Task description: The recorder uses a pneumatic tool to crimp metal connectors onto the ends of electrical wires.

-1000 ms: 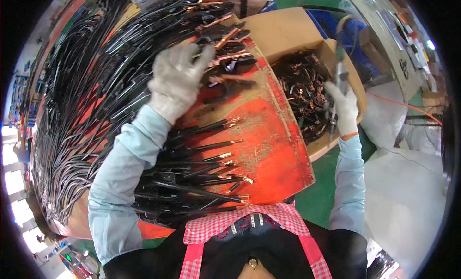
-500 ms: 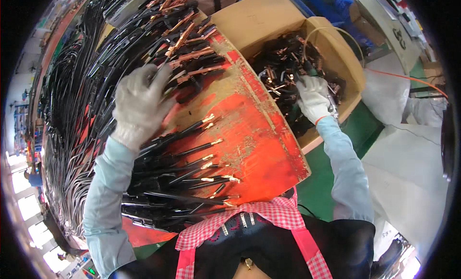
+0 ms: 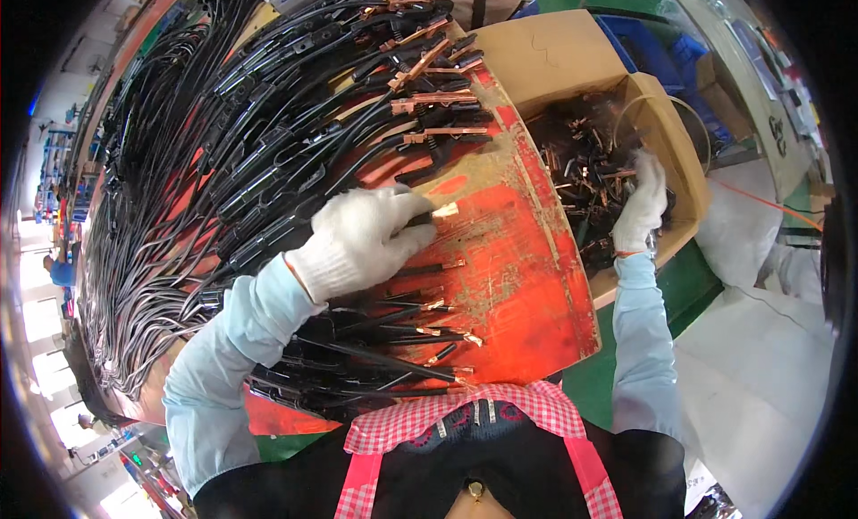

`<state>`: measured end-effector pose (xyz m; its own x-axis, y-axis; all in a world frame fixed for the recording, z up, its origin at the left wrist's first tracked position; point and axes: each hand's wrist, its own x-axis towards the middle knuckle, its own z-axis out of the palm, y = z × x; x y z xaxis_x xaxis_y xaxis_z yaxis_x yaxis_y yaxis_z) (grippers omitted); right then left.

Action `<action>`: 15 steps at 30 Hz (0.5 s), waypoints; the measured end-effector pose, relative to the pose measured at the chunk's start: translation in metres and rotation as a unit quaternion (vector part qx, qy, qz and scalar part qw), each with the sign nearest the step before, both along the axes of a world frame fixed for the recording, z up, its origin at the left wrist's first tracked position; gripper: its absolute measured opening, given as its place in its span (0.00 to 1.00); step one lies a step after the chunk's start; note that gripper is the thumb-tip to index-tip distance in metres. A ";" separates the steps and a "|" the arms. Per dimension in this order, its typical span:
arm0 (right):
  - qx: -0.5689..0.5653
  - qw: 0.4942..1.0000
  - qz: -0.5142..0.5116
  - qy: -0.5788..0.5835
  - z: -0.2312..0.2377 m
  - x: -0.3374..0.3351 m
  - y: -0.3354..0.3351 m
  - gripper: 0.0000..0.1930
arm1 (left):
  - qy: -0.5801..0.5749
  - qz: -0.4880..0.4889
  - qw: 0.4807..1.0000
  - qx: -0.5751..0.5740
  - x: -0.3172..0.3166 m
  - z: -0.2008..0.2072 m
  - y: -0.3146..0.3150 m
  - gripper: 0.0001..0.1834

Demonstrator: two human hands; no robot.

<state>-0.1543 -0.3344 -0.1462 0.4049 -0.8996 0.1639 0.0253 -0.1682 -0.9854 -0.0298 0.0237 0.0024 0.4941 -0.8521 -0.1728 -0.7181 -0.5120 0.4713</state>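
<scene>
Moved onto a black copper-ended cable (image 3: 444, 210), the white-gloved left hand (image 3: 362, 237) pinches it over the red board (image 3: 500, 273) — brown cardboard box (image 3: 545, 54) alongside, right hand (image 3: 642, 202) inside, grip unclear.

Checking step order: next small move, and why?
Probably bring the right hand over to the bare strands: the left hand already grips that black cable, strands exposed, while the right is at the cardboard box of black-and-copper parts. What the right holds is unclear.
</scene>
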 end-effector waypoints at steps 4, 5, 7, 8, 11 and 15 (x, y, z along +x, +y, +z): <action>-0.016 0.998 0.056 -0.026 0.068 0.020 0.034 0.17 | 0.520 0.155 0.840 -0.007 0.011 0.006 -0.007 0.19; -0.008 0.996 0.094 -0.007 0.083 0.023 0.051 0.16 | 0.539 0.154 0.828 0.001 0.012 0.007 -0.006 0.20; -0.033 0.984 0.173 0.043 0.099 0.022 0.080 0.14 | 0.505 0.129 0.854 0.011 0.009 0.011 -0.009 0.20; -0.119 0.964 0.228 0.062 0.090 0.020 0.088 0.13 | 0.488 0.117 0.865 0.018 0.007 0.013 -0.011 0.20; -0.350 0.862 0.355 0.096 0.082 0.017 0.113 0.15 | 0.375 0.124 0.918 0.035 0.005 0.003 -0.010 0.18; -0.403 0.800 0.418 0.153 0.093 0.018 0.137 0.15 | 0.295 0.126 0.947 0.000 0.004 -0.002 -0.010 0.13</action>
<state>-0.1366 -0.1978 -0.0533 0.9420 0.0545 0.3311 0.2390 -0.8017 -0.5478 -0.0259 0.0132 0.0008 0.4996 -0.7191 -0.4830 -0.1843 -0.6331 0.7518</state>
